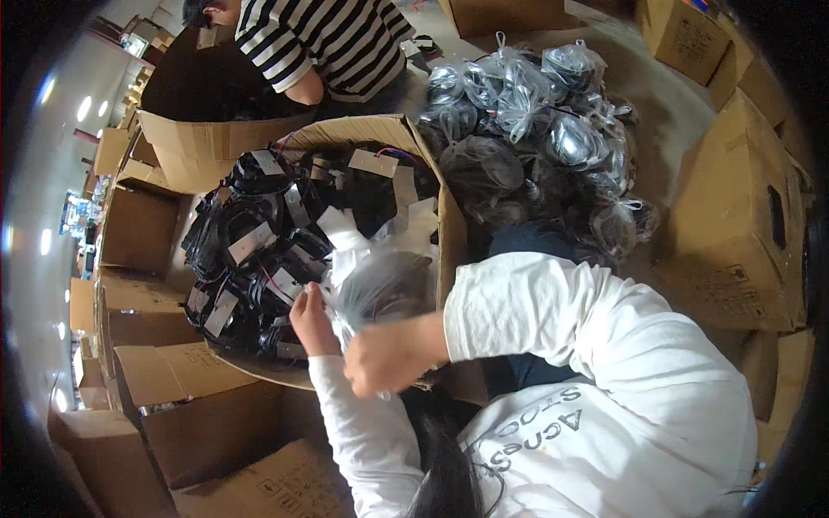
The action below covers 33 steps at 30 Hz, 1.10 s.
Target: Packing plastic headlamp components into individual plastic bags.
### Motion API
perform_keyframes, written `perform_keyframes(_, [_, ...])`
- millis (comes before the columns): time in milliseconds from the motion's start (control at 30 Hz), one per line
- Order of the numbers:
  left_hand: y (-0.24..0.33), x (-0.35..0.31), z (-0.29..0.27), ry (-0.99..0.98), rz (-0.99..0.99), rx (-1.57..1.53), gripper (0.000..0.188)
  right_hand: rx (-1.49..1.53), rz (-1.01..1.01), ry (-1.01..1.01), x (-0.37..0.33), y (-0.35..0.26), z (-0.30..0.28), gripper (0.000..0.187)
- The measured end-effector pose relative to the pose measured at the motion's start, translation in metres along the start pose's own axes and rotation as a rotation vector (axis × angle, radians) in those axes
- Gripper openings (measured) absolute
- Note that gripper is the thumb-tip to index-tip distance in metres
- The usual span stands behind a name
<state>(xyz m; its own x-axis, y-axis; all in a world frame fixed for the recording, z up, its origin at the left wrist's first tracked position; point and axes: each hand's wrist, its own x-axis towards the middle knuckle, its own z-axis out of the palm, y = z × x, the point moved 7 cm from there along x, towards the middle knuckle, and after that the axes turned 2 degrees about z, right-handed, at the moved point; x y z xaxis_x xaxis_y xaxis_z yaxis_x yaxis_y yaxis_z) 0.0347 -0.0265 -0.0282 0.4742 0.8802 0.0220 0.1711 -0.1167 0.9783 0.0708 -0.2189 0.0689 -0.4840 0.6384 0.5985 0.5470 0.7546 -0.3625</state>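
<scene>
A clear plastic bag (pixel 380 281) with something dark inside rests at the near right side of an open cardboard box (pixel 452 229). My left hand (pixel 313 321) pinches the gathered end of the bag, fingertips pressed together. Just to the right, my right hand (pixel 389 354) is closed in a fist by the bag's neck, its fingers partly hidden, with a bit of pale plastic showing below it. Inside the box lie several black parts (pixel 246 220) with wires and pale tags, next to loose white plastic bags (pixel 345 237).
Tied clear bags with dark round contents (pixel 518 112) are heaped on the floor at the far right. Across from me a person in a striped shirt (pixel 319 43) leans over another carton (pixel 186 147). Cardboard boxes (pixel 734 216) stand on the right, and open cartons (pixel 207 423) on the left.
</scene>
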Motion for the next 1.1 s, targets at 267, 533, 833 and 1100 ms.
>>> perform_keyframes(267, [-0.014,0.013,0.018,-0.036,-0.066,0.084,0.036,0.128,0.212,-0.08,-0.005,0.011,0.006,0.01])
perform_keyframes(533, [-0.022,0.021,0.006,-0.005,-0.07,0.046,0.04,0.29,0.483,0.069,-0.016,0.056,-0.024,0.026])
perform_keyframes(833, [-0.014,0.009,0.012,0.012,-0.057,-0.129,0.03,0.659,0.731,0.451,-0.035,0.107,-0.056,0.023])
perform_keyframes(1100, [-0.001,0.003,0.012,0.037,-0.011,0.03,0.035,1.042,0.975,0.517,-0.055,0.128,-0.053,0.039])
